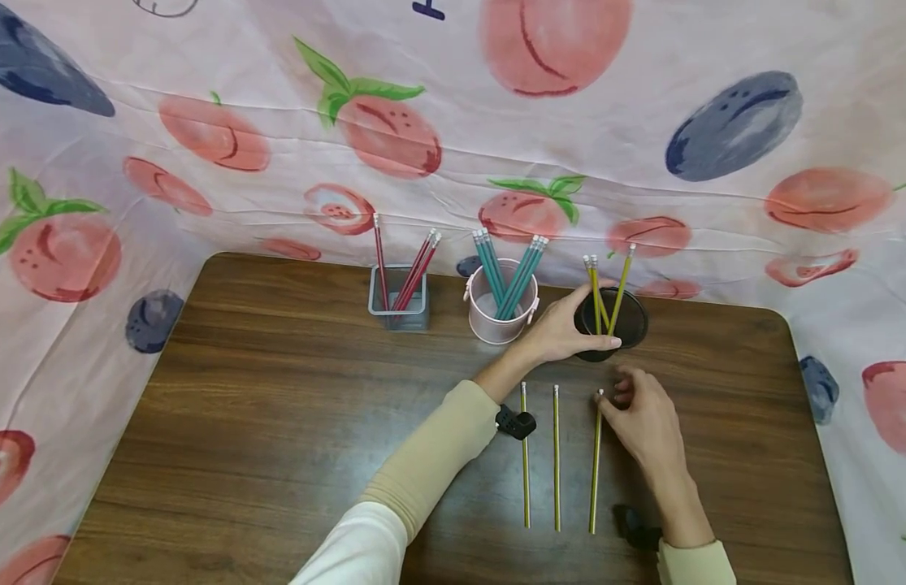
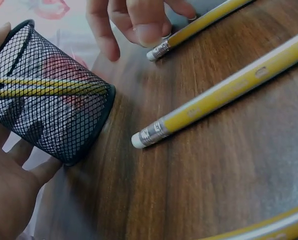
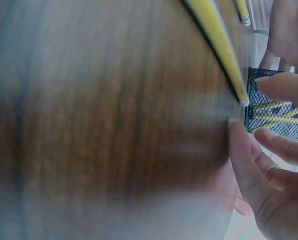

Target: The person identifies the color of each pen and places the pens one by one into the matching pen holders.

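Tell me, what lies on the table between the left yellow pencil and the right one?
One more yellow pencil lies between the left pencil and the right pencil, with bare wood of the table on either side; the head view shows it.

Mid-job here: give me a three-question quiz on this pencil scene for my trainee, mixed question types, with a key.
1. True or false: the left hand grips the black mesh cup.
2. How many yellow pencils lie flat on the table? A) two B) three C) five
3. Fill in: the right hand touches the eraser end of the ______ flat pencil.

Key: 1 true. 2 B. 3 rightmost.
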Tool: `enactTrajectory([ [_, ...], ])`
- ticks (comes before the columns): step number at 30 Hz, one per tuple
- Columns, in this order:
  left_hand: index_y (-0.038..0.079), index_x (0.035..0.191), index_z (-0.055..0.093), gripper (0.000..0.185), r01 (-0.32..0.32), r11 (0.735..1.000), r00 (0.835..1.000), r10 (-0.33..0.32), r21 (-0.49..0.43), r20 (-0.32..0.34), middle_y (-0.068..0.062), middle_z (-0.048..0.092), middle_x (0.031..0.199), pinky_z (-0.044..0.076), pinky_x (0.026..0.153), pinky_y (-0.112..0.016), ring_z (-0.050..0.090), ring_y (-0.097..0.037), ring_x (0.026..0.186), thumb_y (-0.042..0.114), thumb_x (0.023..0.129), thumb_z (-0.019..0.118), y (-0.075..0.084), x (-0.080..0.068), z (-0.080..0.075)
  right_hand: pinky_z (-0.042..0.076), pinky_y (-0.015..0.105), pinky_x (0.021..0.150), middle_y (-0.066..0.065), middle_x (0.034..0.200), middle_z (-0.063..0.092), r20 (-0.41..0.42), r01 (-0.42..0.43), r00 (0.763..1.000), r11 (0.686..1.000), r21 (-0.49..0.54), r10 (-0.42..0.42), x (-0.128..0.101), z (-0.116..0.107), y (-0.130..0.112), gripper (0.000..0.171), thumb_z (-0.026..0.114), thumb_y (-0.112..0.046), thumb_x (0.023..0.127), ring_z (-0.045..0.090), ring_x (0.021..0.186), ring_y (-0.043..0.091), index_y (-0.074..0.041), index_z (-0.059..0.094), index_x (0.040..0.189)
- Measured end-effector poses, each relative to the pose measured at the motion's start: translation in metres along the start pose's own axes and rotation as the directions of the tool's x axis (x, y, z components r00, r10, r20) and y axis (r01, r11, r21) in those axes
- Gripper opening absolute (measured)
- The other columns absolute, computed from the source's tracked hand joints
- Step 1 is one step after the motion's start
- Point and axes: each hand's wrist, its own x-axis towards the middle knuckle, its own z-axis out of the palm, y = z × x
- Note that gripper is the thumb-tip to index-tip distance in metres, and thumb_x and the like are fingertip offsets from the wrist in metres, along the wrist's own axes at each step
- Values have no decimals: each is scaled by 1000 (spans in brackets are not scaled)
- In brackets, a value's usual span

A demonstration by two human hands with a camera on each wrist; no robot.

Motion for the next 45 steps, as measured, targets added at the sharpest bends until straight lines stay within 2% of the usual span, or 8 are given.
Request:
enactTrajectory([
  [4,31,150,39,86,-2,1000,1000,2,-10,2,2,60,128,44,99,-36,53,-14,119,39,78,85,-3,0,-1,51,50,71,13,94,66,21,-4,1000,999,-38,5,1,-3,-3,51,80,-22,81,67,83,29,0,61,122],
  [10,33,150,39,84,7,999,1000,-7,-42,6,5,58,133,43,99,-37,52,-14,120,38,79,84,-6,0,0,50,53,66,13,87,65,79,-66,994,988,-142,78,-1,-10,-10,56,81,-31,80,63,77,30,1,59,120],
  [16,35,152,35,87,45,998,999,-43,-52,31,3,50,144,44,99,-40,51,-18,124,40,80,83,-6,-1,2,52,58,69,15,85,67,133,-55,988,985,-166,78,-7,-11,-20,53,80,-16,79,65,78,37,3,57,123],
  [22,36,152,35,85,35,997,999,-34,-69,13,3,50,143,45,98,-38,52,-18,121,39,81,82,-7,-2,5,53,55,64,11,78,69,110,-52,992,992,-116,65,-9,-5,-25,50,75,-2,79,66,70,34,4,59,126],
  [28,40,150,35,83,20,998,1000,-21,-56,-13,8,47,147,43,100,-40,49,-18,126,40,82,81,-9,-4,6,55,48,64,12,85,71,110,-91,989,994,-66,98,-8,-4,-22,45,74,-3,81,68,73,31,3,60,124],
  [37,34,151,37,83,17,999,1000,-17,-45,4,4,52,140,45,97,-38,53,-15,119,40,81,81,-7,-4,4,51,30,53,13,87,71,124,-148,982,988,37,143,-9,-6,-10,40,72,-5,85,68,60,15,-1,63,124],
  [41,32,152,36,85,9,1000,1000,-9,-27,21,1,56,133,46,95,-37,54,-16,117,41,80,82,-6,-3,2,49,24,48,13,88,72,78,-171,983,982,83,164,-6,-13,-7,39,71,-6,86,68,58,12,-4,64,124],
  [45,33,152,35,87,-1,1000,1000,1,-20,20,1,58,129,46,95,-37,54,-15,116,40,80,82,-6,-2,0,48,19,46,11,87,73,-15,-158,987,974,161,162,1,-24,-7,37,72,-7,87,65,53,4,-7,65,123],
])
